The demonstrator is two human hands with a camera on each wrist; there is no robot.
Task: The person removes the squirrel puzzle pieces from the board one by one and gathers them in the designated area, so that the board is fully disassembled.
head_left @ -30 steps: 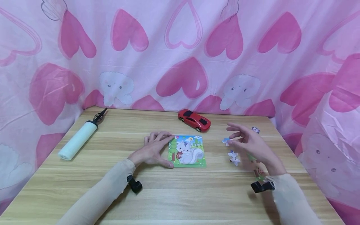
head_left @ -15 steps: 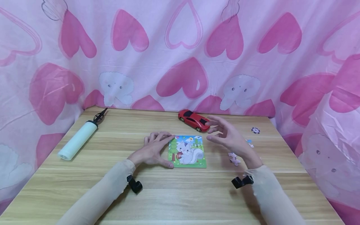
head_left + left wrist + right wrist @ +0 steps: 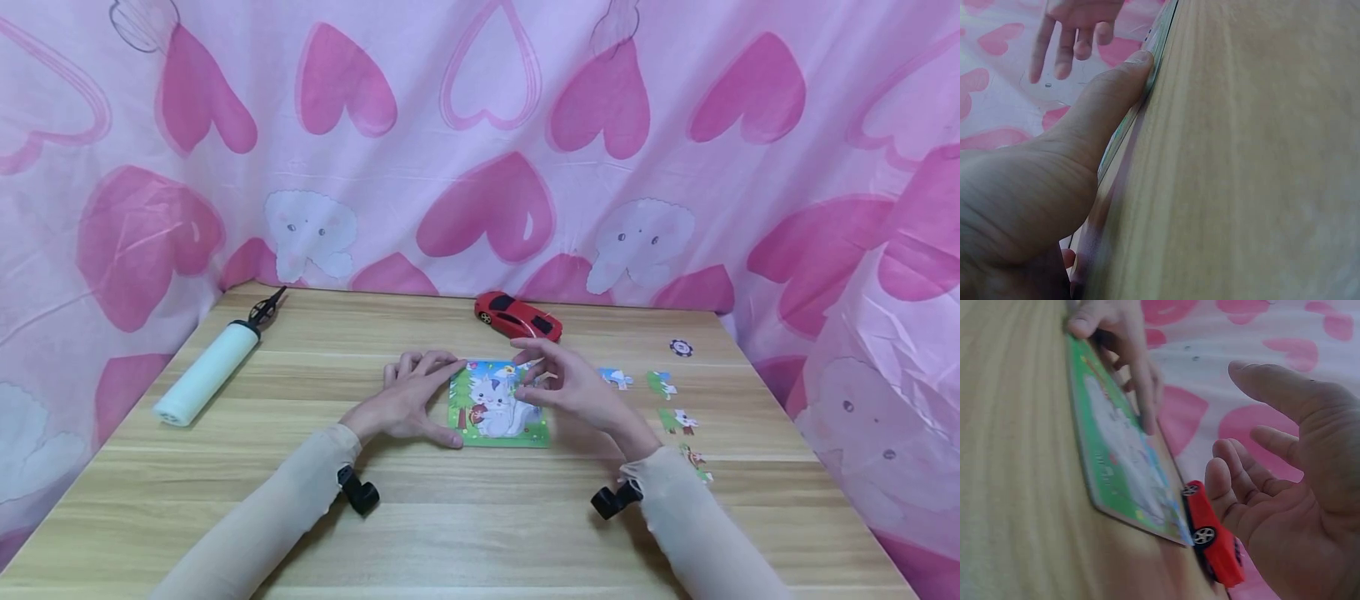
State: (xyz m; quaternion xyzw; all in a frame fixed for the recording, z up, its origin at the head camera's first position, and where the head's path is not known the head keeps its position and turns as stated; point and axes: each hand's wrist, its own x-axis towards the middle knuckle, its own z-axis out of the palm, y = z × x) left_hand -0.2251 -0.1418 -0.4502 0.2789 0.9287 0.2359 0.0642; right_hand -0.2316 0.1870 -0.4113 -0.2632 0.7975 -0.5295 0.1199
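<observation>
Both your hands were at the puzzle point(image 3: 498, 406).
L hand point(image 3: 411, 400) lay flat, fingers pressed vs its left edge; R hand point(image 3: 567, 385) hovered over it, fingers spread, holding nothing.

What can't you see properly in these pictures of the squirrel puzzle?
- Head view: the right hand covers the upper right part of the puzzle board.
- Head view: the loose pieces are too small to read their pictures.
- Left wrist view: the left hand fills the frame, hiding the board's picture.
- Right wrist view: the red toy car is partly behind the fingers.
</observation>
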